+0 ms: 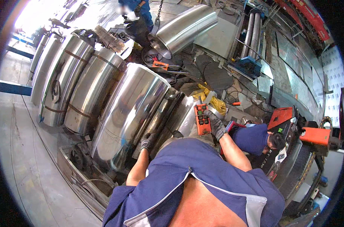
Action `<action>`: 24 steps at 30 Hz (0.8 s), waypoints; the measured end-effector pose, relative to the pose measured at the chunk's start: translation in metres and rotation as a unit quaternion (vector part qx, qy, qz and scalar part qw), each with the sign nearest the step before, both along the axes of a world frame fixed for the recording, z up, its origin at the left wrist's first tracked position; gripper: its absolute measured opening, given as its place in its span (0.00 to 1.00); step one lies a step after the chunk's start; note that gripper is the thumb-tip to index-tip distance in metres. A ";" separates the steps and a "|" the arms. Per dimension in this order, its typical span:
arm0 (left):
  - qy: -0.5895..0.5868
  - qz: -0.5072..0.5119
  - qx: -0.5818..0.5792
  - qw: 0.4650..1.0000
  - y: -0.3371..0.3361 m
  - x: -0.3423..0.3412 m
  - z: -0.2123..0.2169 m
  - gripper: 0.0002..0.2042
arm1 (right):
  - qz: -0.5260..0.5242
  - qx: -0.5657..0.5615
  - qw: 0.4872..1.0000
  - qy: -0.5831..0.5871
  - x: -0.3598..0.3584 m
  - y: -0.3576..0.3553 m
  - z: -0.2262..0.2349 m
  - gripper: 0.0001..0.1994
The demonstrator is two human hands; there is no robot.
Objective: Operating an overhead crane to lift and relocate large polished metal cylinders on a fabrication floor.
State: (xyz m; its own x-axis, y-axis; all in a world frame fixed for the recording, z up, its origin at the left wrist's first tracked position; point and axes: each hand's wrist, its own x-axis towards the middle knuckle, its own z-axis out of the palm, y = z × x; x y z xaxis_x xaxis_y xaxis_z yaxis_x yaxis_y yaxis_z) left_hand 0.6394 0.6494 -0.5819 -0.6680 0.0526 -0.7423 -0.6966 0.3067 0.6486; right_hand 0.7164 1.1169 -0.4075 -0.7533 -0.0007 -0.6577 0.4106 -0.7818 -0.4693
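Observation:
My right hand (216, 124), in a grey knit glove, is closed around an orange crane remote control (203, 120) with several dark, red and green buttons. The remote stands upright in front of my chest. On the left, my gloved left hand (147, 141) lies against the narrow, dull metal roll (156, 120), its fingers loosely apart as far as they show. Beside that roll stands a wide, shiny metal coil (131, 109). Farther off, a bright metal cylinder (185, 30) lies tilted beneath a hanging chain (159, 11).
More banded coils (89, 90) stand in a row at left. A co-worker in dark blue (251, 139) bends beside a machine (292, 166) at right. Another person in blue (143, 15) stands at the far end. Yellow plastic sheeting (214, 101) and scrap metal litter the floor ahead.

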 end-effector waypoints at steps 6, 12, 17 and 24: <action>0.021 -0.013 -0.048 0.999 0.002 -0.002 0.008 0.29 | 0.016 0.044 0.999 -0.016 -0.003 -0.004 0.007 0.18; 0.030 -0.029 -0.088 0.995 0.022 -0.009 0.045 0.31 | 0.025 0.032 0.999 -0.001 -0.004 -0.003 0.004 0.18; 0.089 -0.138 -0.093 0.982 0.003 -0.007 0.036 0.34 | 0.037 0.045 0.998 -0.022 -0.012 -0.011 0.033 0.17; 0.054 -0.098 -0.099 0.989 0.008 0.000 0.018 0.33 | 0.041 0.038 0.998 -0.014 -0.006 -0.008 0.030 0.16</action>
